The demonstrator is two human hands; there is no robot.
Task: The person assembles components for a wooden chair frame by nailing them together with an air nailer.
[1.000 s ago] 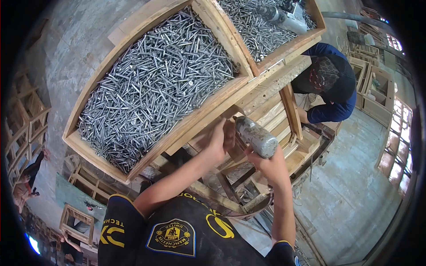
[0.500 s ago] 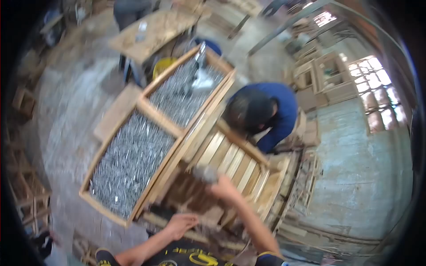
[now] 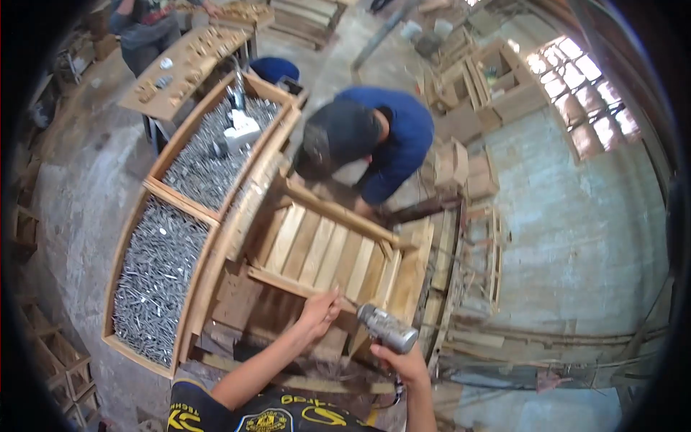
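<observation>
A slatted wooden frame (image 3: 313, 248) lies on the workbench in front of me. In my right hand (image 3: 403, 361) is a silver power screwdriver (image 3: 389, 330), its thin bit pointing left toward the frame's near rail. My left hand (image 3: 320, 311) is at that rail beside the bit's tip, fingers pinched together; anything between them is too small to make out. Across the frame a person (image 3: 392, 137) in a blue top and dark cap bends over, with their hands at the far rail.
A two-part wooden box (image 3: 147, 183) full of screws (image 3: 158, 273) runs along the left; another silver power tool (image 3: 243, 133) lies on the screws in its far part. Behind it, a second person (image 3: 147, 43) stands by a table (image 3: 137, 101) with small wooden pieces. Wooden cabinets (image 3: 497, 79) stand back right.
My right hand has brought the screwdriver down and right, its bit now toward the near rail. My left hand has moved up to that rail. The view has shifted and sharpened.
</observation>
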